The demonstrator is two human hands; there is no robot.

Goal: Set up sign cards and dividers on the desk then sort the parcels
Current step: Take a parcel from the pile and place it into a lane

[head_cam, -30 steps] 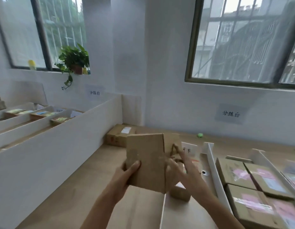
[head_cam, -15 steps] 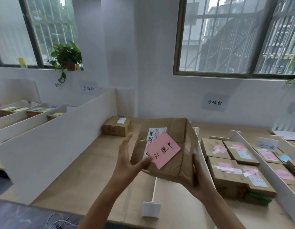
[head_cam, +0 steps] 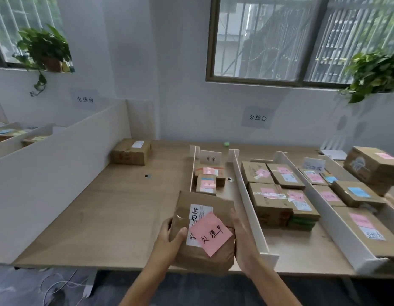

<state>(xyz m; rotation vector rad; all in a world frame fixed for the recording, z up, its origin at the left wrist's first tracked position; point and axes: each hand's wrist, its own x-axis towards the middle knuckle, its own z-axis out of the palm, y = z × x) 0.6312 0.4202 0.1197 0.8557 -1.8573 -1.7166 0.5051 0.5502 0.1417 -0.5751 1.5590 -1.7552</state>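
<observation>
Both hands hold a brown cardboard parcel (head_cam: 202, 246) with a white label and a pink handwritten note (head_cam: 210, 234) on top, at the desk's front edge. My left hand (head_cam: 169, 239) grips its left side with the thumb on top. My right hand (head_cam: 241, 237) clasps its right side. White dividers (head_cam: 249, 202) (head_cam: 330, 214) split the wooden desk (head_cam: 125, 206) into lanes. Sign cards (head_cam: 210, 159) (head_cam: 314, 165) stand at the lanes' far ends. Two small parcels (head_cam: 206, 184) lie in the lane just ahead; several labelled parcels (head_cam: 271, 203) fill the lanes to the right.
A lone box (head_cam: 132, 152) sits at the desk's far left by a tall white partition (head_cam: 48, 173). A larger box (head_cam: 372, 165) rests at the far right. Potted plants (head_cam: 45, 48) (head_cam: 374, 74) stand on the windowsills. Cables (head_cam: 59, 288) lie on the floor.
The parcel was turned label-up, then lowered and drawn toward me to the desk's front edge. My view has swung right and down, showing more of the right lanes.
</observation>
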